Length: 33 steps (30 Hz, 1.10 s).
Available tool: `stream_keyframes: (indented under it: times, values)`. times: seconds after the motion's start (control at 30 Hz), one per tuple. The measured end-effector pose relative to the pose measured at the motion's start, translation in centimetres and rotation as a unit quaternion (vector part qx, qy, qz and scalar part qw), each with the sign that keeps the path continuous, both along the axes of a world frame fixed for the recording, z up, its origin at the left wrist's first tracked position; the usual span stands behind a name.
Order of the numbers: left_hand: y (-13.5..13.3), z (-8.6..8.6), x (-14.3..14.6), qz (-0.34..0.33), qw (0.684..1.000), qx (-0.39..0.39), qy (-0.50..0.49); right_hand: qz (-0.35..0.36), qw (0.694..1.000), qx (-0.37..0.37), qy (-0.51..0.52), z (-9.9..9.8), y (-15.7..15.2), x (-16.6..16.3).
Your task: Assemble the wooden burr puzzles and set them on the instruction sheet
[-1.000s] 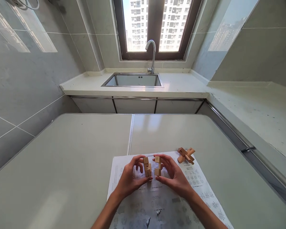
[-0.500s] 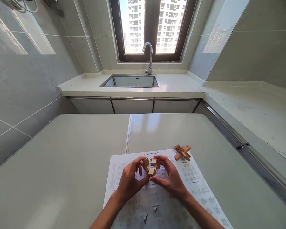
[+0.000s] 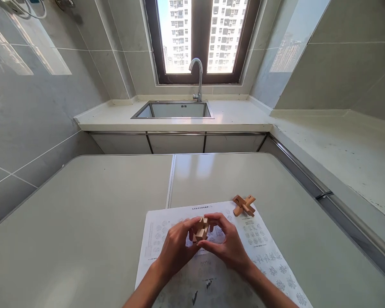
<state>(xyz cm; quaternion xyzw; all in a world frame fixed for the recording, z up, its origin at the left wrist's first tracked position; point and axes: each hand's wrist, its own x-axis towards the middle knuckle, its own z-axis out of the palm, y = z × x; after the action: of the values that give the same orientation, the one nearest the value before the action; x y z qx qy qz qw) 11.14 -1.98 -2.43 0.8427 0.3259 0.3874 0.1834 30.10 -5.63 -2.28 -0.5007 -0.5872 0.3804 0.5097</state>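
Kitchen table, low centre of the frame: two hands closing wooden puzzle pieces together over a printed sheet.

Nearest, the left hand [image 3: 176, 248] and right hand [image 3: 229, 246] meet above the instruction sheet [image 3: 263, 252], fingertips of both pinching the wooden pieces [image 3: 200, 229] between them. A second ago each hand held its own block with a gap between; now the two are pushed into one cluster, so the pieces appear to be interlocking. Up and to the right, a finished wooden cross puzzle [image 3: 244, 205] lies at the sheet's corner, well apart from the hands. Beyond the table [image 3: 99, 205], at upper centre, stand the sink [image 3: 173, 110], the tap [image 3: 197, 77] and the window [image 3: 199, 38].
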Motion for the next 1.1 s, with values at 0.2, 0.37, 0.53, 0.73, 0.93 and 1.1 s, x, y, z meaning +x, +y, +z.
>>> stream_keyframes:
  times: [0.2, 0.37, 0.53, 0.73, 0.93, 1.1]
  values:
    - [-0.1, -0.1, 0.4, -0.025, 0.999, 0.023, 0.015, -0.002, 1.0, -0.003, -0.003, -0.3, 0.0, 0.0]
    - [-0.4, -0.3, 0.5, -0.022, 1.0, 0.007, -0.002, -0.012, 1.0, -0.002, -0.001, -0.4, -0.1, -0.1]
    - [-1.0, 0.4, 1.0, -0.008, 0.995, -0.083, -0.047, 0.0, 0.999, -0.014, 0.031, -0.2, 0.1, 0.0]
    - [-1.0, 2.7, 1.3, -0.035, 0.934, -0.326, -0.142, 0.072, 0.99, -0.072, 0.097, 0.5, 0.7, 0.9]
    - [-0.5, 3.1, 1.1, -0.066, 0.887, -0.41, -0.204, 0.066, 0.991, -0.068, 0.09, 0.3, 0.8, 1.1]
    - [-0.5, 2.6, 1.2, -0.058, 0.871, -0.435, -0.219, 0.045, 0.99, -0.065, 0.113, -0.1, 0.7, 0.9]
